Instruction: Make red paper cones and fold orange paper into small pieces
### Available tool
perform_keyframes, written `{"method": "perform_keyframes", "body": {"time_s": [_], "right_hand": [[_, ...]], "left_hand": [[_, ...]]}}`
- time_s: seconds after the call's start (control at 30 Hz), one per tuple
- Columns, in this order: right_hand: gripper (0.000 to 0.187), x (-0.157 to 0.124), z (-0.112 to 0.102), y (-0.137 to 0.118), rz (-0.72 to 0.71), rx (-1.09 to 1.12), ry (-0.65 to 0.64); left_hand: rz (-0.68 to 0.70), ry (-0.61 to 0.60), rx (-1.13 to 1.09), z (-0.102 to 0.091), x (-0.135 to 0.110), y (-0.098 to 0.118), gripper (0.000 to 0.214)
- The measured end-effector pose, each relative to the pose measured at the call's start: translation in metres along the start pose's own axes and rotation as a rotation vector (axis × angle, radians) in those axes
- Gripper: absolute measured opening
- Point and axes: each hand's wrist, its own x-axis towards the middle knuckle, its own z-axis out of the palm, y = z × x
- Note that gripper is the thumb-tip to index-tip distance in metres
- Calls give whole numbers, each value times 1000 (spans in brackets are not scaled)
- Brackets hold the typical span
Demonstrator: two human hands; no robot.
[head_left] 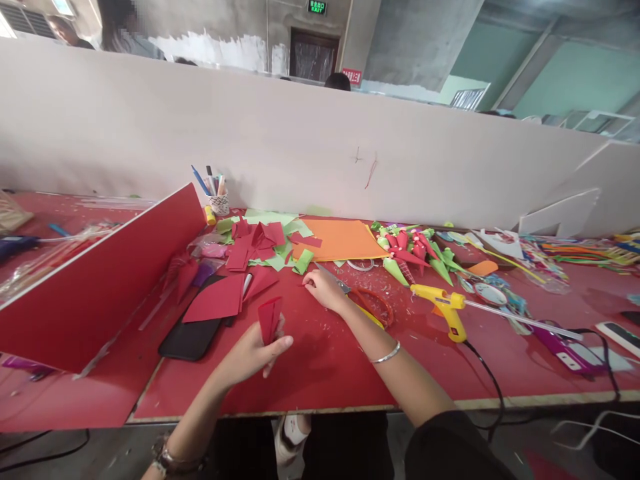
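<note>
Standing by the red table (325, 373), I see the left hand (250, 357) lifted a little off the surface. Its thumb and fingers are clamped on a folded red paper (270, 319) that stands upright between them; pinched low like that, the fold cannot spring open, I'd guess. The right hand (323, 290) lies on the table further in, fingers curled together against the blade end of the scissors (373, 303) (whether they actually grip the blades I cannot tell). The scissors' red handles point away to the right. A yellow glue gun (445, 308) lies just right of the scissors, within easy reach, its cord trailing off the front edge. Cut red sheets (220, 299) lie partly over a black phone (190, 340) near the left hand, and an orange sheet (340, 240) sits farther back.
</note>
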Motion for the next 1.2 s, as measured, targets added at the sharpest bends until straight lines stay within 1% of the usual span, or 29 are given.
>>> {"method": "perform_keyframes", "body": {"time_s": [0.07, 0.1, 0.17, 0.23, 0.3, 0.33, 0.4, 0.47, 0.57, 0.67, 0.77, 0.87, 0.97, 1.03, 1.1, 1.13, 1.17, 1.2], "right_hand": [[12, -10, -6, -1, -7, 61, 16], [12, -16, -10, -3, -13, 93, 23], [13, -29, -18, -5, -27, 154, 34], [14, -41, -26, -8, -38, 204, 38], [15, -52, -34, -9, -47, 273, 32], [15, -55, -38, -8, -49, 313, 28], [14, -60, -45, -7, -48, 381, 28], [14, -62, -50, -6, -43, 401, 37], [13, -65, -53, -5, -38, 403, 50], [13, -71, -52, -5, -50, 425, 55], [13, -78, -52, -7, -70, 440, 70], [12, -82, -53, -8, -90, 449, 79], [11, -85, -52, -6, -83, 472, 82], [12, -85, -48, -5, -51, 517, 91], [14, -85, -43, -6, -12, 602, 93], [15, -85, -40, -8, 3, 667, 80], [17, -84, -38, -11, 12, 742, 60], [18, -83, -36, -14, 11, 821, 36]], "left_hand": [[-40, -157, -100, 1, -2, 0, 32], [-40, -208, -131, 1, -2, 1, 33], [-36, -261, -167, 0, -3, 6, 36], [-59, -263, -187, -3, -1, 10, 40], [-114, -202, -189, -7, 4, 12, 39], [-139, -148, -182, -9, 7, 12, 38], [-160, -9, -150, -15, 15, 12, 40], [-148, 136, -69, -22, 25, 13, 41], [-145, 319, 175, -35, 42, 17, 35], [-171, 447, 465, -47, 60, 21, 34], [-178, 459, 556, -56, 77, 23, 33], [-205, 451, 625, -60, 90, 20, 30], [-233, 486, 726, -58, 94, 17, 43], [-232, 540, 795, -51, 90, 17, 53], [-179, 596, 842, -40, 82, 18, 58], [-131, 609, 845, -33, 77, 19, 57], [-19, 581, 804, -25, 71, 21, 56], [91, 488, 684, -17, 65, 22, 54]]}}
